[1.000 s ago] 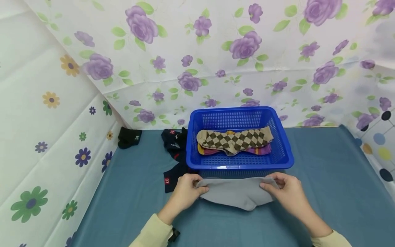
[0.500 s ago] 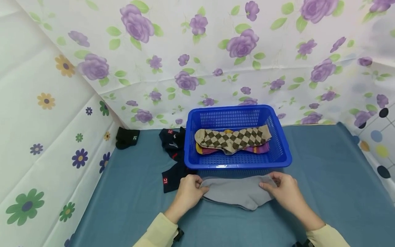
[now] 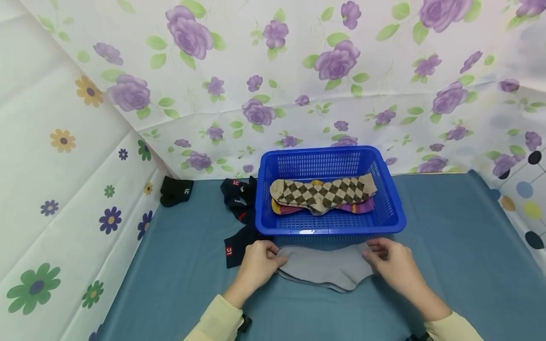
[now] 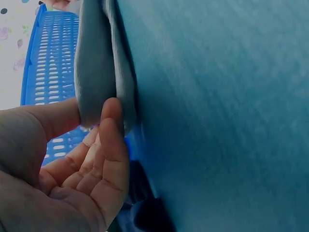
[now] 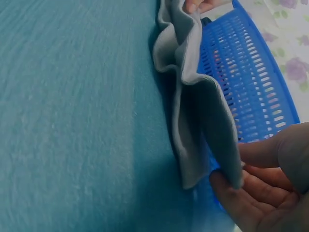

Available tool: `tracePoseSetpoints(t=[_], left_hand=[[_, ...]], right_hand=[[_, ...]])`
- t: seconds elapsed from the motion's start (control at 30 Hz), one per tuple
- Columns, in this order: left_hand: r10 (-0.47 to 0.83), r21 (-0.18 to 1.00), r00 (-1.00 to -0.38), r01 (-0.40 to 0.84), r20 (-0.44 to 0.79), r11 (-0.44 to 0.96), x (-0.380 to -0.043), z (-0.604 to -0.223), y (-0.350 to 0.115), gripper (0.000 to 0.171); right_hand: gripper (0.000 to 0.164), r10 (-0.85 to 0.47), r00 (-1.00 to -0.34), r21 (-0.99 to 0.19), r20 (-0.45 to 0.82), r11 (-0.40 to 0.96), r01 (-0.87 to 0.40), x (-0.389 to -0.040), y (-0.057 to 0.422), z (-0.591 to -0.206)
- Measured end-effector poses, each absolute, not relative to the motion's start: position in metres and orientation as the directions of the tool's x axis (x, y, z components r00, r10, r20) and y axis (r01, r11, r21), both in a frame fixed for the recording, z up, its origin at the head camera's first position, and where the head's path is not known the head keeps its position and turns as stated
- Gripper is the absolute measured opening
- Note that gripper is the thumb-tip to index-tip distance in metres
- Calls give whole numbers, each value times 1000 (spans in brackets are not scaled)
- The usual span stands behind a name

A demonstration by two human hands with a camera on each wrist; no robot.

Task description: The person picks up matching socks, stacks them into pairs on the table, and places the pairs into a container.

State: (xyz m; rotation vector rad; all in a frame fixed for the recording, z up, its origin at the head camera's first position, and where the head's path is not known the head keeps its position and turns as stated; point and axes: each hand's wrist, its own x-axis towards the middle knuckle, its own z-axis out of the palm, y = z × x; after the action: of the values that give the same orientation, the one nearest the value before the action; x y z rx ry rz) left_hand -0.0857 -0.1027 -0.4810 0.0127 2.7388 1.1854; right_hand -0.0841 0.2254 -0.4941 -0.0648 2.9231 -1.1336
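Two grey socks (image 3: 328, 265) lie one over the other in front of the blue basket in the head view, their edges slightly offset. My left hand (image 3: 260, 259) pinches the left end of the socks between thumb and fingers. At the cuff end, my right hand (image 3: 393, 261) has the upper sock between thumb and fingertips. The right wrist view shows a gap between the upper sock (image 5: 219, 125) and the lower sock (image 5: 186, 154) at this end. In the left wrist view, fingertips (image 4: 112, 108) press at the layered ends.
Behind the socks stands a blue basket (image 3: 330, 231) holding a brown argyle pair of socks (image 3: 320, 193) over colourful ones. Dark socks (image 3: 239, 199) lie along its left side, one partly behind my left hand. Farther left is another black sock (image 3: 176, 190). Floral sheets (image 3: 298, 71) wall the back and sides.
The upper grey sock has come down onto the other one, whose edge now shows along the bottom. Both hands stay at the ends, with only small shifts.
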Motion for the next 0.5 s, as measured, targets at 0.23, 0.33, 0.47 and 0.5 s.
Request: tracePoseSetpoints(t=[0.23,0.33,0.47,0.5], left_hand=[[31,485,-995,76,100,871,-70,-460,-95,23],[193,435,-968,245,161,866,-62,-455,-84,19],[405,455,-910,399,90,796,-60,-458,-68,26],[423,451,-904,405,66,795,-61,-460,-66,28]], right_hand=[[27,-96,-988,-551,121,822,-147,-74,220,-480],[22,-245,-952,-457,183,836,-303,-70,212,-476],[21,-422,-882,-366,208,803,-470,-68,201,-480],[24,-440,-876,-362,197,798,-482,-67,198,-481]])
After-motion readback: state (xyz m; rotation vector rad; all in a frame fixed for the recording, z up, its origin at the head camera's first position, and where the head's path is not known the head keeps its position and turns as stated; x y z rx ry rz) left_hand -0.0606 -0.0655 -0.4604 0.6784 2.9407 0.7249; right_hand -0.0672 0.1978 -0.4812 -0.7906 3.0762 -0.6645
